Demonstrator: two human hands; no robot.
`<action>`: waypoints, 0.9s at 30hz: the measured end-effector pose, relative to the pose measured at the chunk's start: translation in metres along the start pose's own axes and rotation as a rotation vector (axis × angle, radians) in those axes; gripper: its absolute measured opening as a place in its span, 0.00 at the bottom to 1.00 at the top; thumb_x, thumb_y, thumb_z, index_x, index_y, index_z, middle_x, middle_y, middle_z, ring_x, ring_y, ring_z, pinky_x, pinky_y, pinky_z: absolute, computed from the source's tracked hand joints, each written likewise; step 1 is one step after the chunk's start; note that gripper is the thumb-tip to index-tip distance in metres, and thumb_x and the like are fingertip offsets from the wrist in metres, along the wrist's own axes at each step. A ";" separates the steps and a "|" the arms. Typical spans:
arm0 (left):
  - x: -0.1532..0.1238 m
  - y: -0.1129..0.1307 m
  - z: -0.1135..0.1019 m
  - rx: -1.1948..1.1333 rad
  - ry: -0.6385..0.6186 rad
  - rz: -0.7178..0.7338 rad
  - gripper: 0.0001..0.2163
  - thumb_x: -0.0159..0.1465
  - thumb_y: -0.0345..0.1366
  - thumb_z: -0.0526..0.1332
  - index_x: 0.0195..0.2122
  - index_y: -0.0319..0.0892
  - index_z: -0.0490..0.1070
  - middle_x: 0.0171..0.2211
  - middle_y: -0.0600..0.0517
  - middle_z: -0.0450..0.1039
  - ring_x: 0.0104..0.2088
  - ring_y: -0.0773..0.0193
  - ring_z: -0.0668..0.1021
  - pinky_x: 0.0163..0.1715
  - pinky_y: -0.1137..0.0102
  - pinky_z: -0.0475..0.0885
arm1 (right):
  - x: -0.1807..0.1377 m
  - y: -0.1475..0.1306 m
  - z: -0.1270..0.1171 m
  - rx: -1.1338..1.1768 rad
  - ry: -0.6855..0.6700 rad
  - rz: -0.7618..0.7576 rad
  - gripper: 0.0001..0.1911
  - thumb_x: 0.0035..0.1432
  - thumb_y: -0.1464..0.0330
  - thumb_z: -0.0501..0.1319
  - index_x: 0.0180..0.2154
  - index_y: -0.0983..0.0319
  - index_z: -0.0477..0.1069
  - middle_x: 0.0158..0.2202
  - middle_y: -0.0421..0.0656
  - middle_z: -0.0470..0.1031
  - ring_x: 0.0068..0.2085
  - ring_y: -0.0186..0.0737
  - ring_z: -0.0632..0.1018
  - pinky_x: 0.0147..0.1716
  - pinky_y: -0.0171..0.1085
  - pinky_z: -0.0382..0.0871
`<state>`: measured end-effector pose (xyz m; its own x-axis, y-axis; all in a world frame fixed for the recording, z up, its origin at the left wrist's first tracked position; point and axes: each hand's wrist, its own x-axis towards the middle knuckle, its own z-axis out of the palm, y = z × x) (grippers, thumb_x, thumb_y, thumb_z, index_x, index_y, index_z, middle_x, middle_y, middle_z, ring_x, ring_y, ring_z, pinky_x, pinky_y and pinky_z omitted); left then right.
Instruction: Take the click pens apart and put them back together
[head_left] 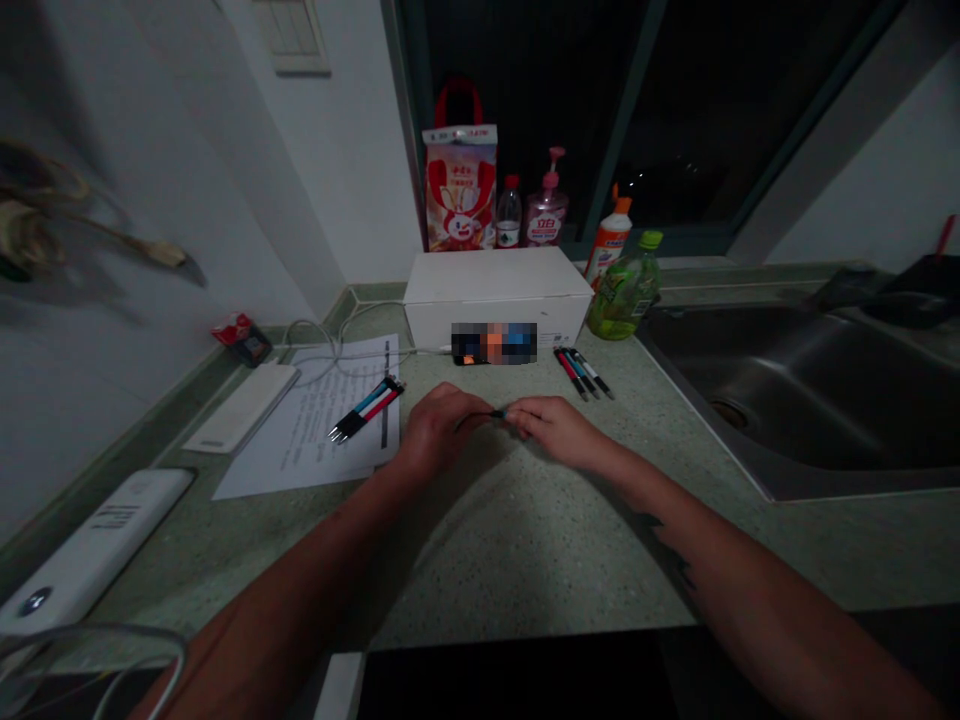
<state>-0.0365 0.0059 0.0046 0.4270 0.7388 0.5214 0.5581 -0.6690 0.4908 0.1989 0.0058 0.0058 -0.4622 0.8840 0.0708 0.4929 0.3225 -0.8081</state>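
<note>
In the middle of the counter my left hand [439,430] and my right hand [553,425] meet almost fingertip to fingertip, both closed. Between them is a thin, dark, pen-like piece [496,414], pinched from either side. Most of it is hidden by my fingers. A bunch of pens [367,408] with red, blue and white barrels lies on a printed sheet [307,440], left of my left hand. Beyond my right hand, several more pens [581,374] lie side by side. A phone [491,344] with a lit, blurred screen leans against a white box [499,280].
A steel sink [810,390] is set in the counter at right. Bottles, including a green one [626,295], and a red bag [460,190] stand behind the box. At left lie a white slab [241,408], a long white device [101,545] and loose cables.
</note>
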 end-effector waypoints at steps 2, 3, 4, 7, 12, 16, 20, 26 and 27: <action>0.001 0.001 -0.002 0.013 -0.027 0.006 0.05 0.69 0.34 0.66 0.40 0.48 0.83 0.37 0.50 0.85 0.40 0.57 0.81 0.45 0.60 0.75 | 0.001 0.003 0.001 0.103 -0.041 0.056 0.17 0.70 0.61 0.57 0.31 0.61 0.76 0.26 0.39 0.73 0.28 0.36 0.71 0.31 0.35 0.64; 0.001 0.001 -0.002 0.019 -0.035 0.007 0.05 0.69 0.35 0.65 0.40 0.49 0.83 0.37 0.50 0.85 0.40 0.57 0.81 0.46 0.60 0.75 | 0.002 0.005 0.001 0.150 -0.062 0.086 0.18 0.69 0.59 0.58 0.31 0.61 0.76 0.25 0.38 0.72 0.26 0.35 0.69 0.29 0.35 0.63; 0.001 0.002 -0.002 0.021 -0.039 0.014 0.06 0.70 0.36 0.65 0.40 0.49 0.83 0.37 0.50 0.85 0.40 0.57 0.81 0.46 0.60 0.75 | 0.002 0.006 0.001 0.194 -0.082 0.114 0.18 0.69 0.57 0.58 0.31 0.61 0.76 0.25 0.38 0.71 0.25 0.34 0.68 0.27 0.34 0.62; 0.000 0.003 -0.002 0.020 -0.038 0.042 0.06 0.70 0.36 0.64 0.41 0.48 0.82 0.38 0.50 0.85 0.40 0.57 0.81 0.47 0.60 0.75 | 0.002 0.008 0.002 0.294 -0.125 0.174 0.20 0.67 0.52 0.60 0.32 0.61 0.77 0.23 0.37 0.69 0.24 0.32 0.66 0.25 0.33 0.61; -0.001 0.001 0.001 0.048 0.054 -0.037 0.05 0.69 0.35 0.65 0.41 0.47 0.82 0.37 0.49 0.84 0.41 0.55 0.81 0.45 0.61 0.75 | 0.006 0.009 -0.002 0.327 0.046 0.132 0.19 0.60 0.51 0.67 0.37 0.61 0.78 0.27 0.39 0.75 0.26 0.33 0.71 0.26 0.33 0.65; -0.002 0.000 0.007 -0.030 0.103 -0.203 0.09 0.66 0.32 0.66 0.47 0.45 0.79 0.40 0.48 0.82 0.40 0.56 0.82 0.43 0.61 0.76 | 0.012 0.013 -0.012 0.437 0.336 0.095 0.22 0.53 0.49 0.72 0.39 0.60 0.76 0.27 0.39 0.76 0.28 0.37 0.77 0.26 0.36 0.70; -0.005 0.010 0.018 -0.247 -0.126 -0.322 0.13 0.65 0.32 0.64 0.51 0.45 0.77 0.31 0.54 0.81 0.32 0.60 0.81 0.37 0.64 0.75 | 0.014 0.013 -0.013 0.537 0.437 0.080 0.26 0.50 0.51 0.74 0.45 0.59 0.75 0.28 0.38 0.77 0.33 0.42 0.82 0.29 0.39 0.77; -0.008 0.021 0.025 -0.396 -0.246 -0.381 0.09 0.63 0.33 0.65 0.45 0.44 0.77 0.28 0.55 0.78 0.29 0.61 0.78 0.31 0.67 0.71 | 0.009 0.005 -0.004 0.562 0.416 0.038 0.31 0.56 0.53 0.72 0.57 0.58 0.74 0.33 0.41 0.80 0.39 0.45 0.84 0.32 0.40 0.81; -0.009 0.021 0.024 -0.400 -0.246 -0.378 0.09 0.63 0.33 0.65 0.45 0.44 0.77 0.28 0.55 0.78 0.29 0.61 0.78 0.31 0.67 0.71 | 0.009 0.005 -0.004 0.558 0.415 0.035 0.30 0.56 0.53 0.72 0.57 0.59 0.75 0.32 0.41 0.80 0.38 0.45 0.84 0.33 0.41 0.82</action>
<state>-0.0110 -0.0125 -0.0065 0.4301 0.8966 0.1059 0.4129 -0.2996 0.8601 0.1999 0.0164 0.0050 -0.0781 0.9829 0.1668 -0.0018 0.1672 -0.9859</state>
